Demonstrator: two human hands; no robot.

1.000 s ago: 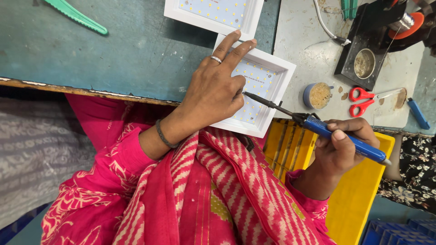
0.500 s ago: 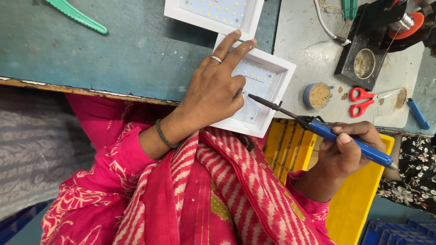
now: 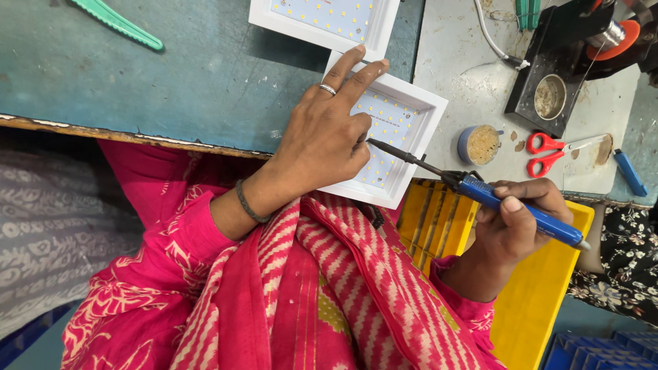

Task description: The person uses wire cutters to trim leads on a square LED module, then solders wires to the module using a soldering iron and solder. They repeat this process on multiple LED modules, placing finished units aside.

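Observation:
My left hand [image 3: 327,133] rests on a square white-framed light panel [image 3: 404,113] at the bench edge, fingers spread over its frame, thumb side on the dotted board. My right hand [image 3: 522,220] grips a soldering iron with a blue handle [image 3: 510,207]. Its dark tip reaches left to the panel's board, just beside my left thumb. A second white panel [image 3: 322,17] lies farther back on the bench.
A yellow plastic bin [image 3: 548,288] sits below the bench edge under my right hand. On the bench lie red scissors [image 3: 552,152], a small blue cup of flux [image 3: 480,144], a black stand with a round tin [image 3: 548,96], and green tweezers [image 3: 120,24].
My right hand and the iron have drifted slightly down and right, and the tip stays on the panel. My left hand holds still.

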